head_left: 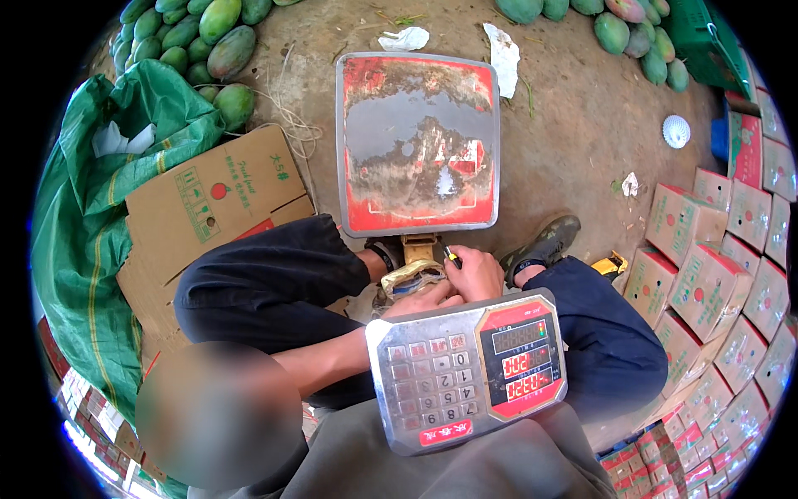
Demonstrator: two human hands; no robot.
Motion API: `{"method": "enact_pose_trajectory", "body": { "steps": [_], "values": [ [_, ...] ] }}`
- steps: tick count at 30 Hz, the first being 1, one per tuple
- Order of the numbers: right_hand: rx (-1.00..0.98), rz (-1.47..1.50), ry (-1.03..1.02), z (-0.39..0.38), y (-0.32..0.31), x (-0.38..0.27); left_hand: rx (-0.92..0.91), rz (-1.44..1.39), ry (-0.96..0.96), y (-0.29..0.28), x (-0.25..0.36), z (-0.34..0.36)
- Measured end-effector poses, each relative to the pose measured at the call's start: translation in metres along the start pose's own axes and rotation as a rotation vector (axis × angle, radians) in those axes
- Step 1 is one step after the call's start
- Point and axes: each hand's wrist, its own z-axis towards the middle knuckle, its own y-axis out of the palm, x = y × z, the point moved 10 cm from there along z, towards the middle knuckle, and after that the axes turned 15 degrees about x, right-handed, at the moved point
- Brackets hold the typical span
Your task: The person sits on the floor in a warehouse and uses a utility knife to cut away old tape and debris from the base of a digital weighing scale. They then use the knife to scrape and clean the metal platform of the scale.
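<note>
Both hands are close together between my knees, just behind the tilted keypad and display panel (465, 366) of a platform scale. My right hand (480, 276) is closed on a slim black-and-yellow tool (451, 256); its exact kind is unclear. Beside and partly under it, my left hand (426, 300) is curled, its fingertips hidden. The left hand lies against a crinkled gold-coloured wrapping (410, 276) with something blue inside, at the foot of the scale's post. Beyond the hands is the scale's worn red and grey platform (418, 141). Red digits glow on the display.
Mangoes (229, 51) are piled at far left, more (613, 33) at far right by a green crate (706, 46). A green woven sheet (83, 224) and flattened cardboard (216, 195) lie left. Stacked cartons (706, 287) line the right. A yellow-and-black object (611, 266) lies near my right foot.
</note>
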Motion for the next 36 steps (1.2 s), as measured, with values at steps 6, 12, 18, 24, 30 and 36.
{"method": "enact_pose_trajectory", "body": {
  "steps": [6,12,18,24,30,36],
  "values": [
    [-0.005,-0.025,-0.067,0.006,-0.008,-0.026,0.039,-0.055,-0.015,-0.002,-0.006,-0.004],
    [-0.049,-0.003,0.004,0.009,0.01,-0.015,0.027,0.009,0.03,-0.001,-0.005,-0.002],
    [-0.022,0.08,-0.08,0.008,0.016,-0.009,0.095,0.065,0.166,-0.001,0.005,0.001],
    [-0.097,0.243,0.028,0.015,0.035,0.037,0.029,0.089,0.136,0.004,0.002,0.002],
    [-0.039,0.104,0.007,0.012,0.012,0.018,0.021,0.038,0.145,0.004,-0.002,0.001],
    [-0.103,-0.012,0.047,0.006,0.017,0.008,-0.021,0.003,0.014,0.008,-0.013,-0.002]
  ]
}}
